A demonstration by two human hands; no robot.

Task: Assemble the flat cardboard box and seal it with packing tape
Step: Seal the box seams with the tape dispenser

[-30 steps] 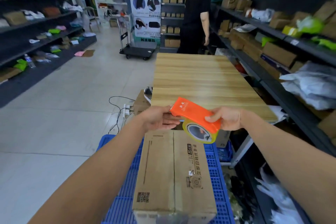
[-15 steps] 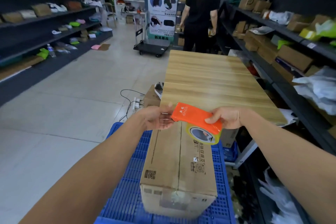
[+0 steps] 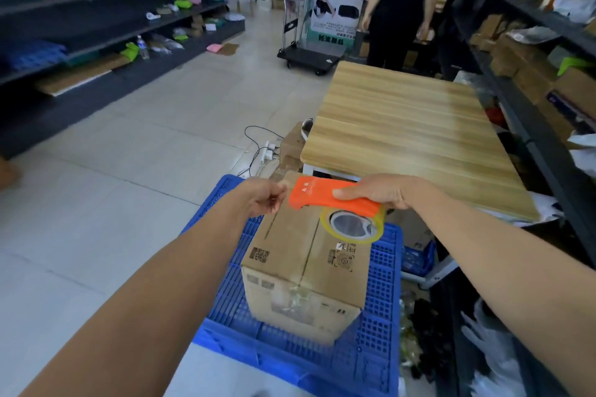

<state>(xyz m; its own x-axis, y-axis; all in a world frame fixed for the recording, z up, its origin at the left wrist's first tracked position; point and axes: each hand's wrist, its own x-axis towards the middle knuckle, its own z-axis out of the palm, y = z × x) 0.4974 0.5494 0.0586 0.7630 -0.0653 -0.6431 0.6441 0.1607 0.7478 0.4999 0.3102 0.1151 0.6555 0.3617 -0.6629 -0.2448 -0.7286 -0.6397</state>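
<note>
step: taping | right hand (image 3: 383,192) grips orange tape dispenser (image 3: 325,198) | left hand (image 3: 269,196) pinches tape end | next: likely anchor tape on brown cardboard box (image 3: 306,255) seam

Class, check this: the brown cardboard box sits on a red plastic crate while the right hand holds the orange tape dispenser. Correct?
Not quite. In the head view the plastic crate under the brown cardboard box is blue, not red. The right hand does hold the orange tape dispenser.

Your left hand (image 3: 266,196) has moved a little away from the orange dispenser (image 3: 325,196), and your view has shifted toward the cardboard box (image 3: 303,255).
</note>
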